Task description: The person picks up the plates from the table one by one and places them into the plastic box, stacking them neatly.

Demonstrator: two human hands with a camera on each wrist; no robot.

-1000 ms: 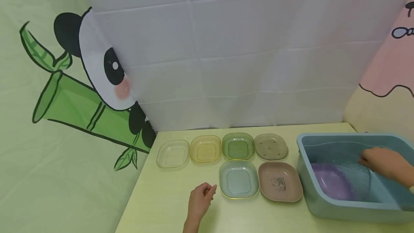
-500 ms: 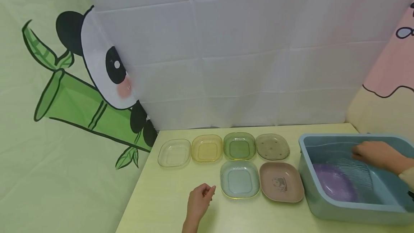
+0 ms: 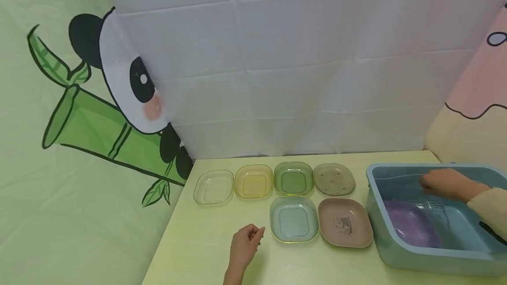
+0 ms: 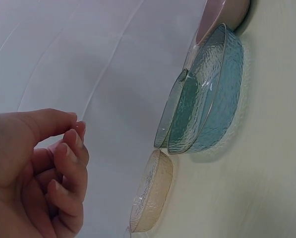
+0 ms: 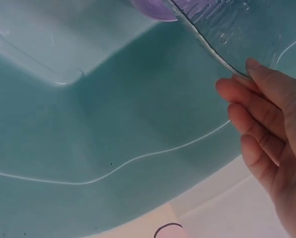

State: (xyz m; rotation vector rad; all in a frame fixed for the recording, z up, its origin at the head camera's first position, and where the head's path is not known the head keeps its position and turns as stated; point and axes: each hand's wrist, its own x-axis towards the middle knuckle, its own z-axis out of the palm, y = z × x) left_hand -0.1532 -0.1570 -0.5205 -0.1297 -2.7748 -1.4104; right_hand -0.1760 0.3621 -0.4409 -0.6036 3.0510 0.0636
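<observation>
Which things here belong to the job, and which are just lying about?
In the job, I think:
glass dish pinched by the right hand
tub
purple dish inside
probably the six table dishes

Just there:
panda print
white cloth

On the table [image 3: 198,241], left of the tub [image 3: 439,262], four dishes [image 3: 294,179] line up behind two plates [image 3: 294,220].

The right grip [image 3: 447,184] has shifted leftward and higher over the tub [image 3: 435,262], carrying the clear dish [image 5: 227,34] it pinches, and more sleeve [image 3: 489,210] (dark band [image 3: 493,232] included) has entered the head view.
</observation>
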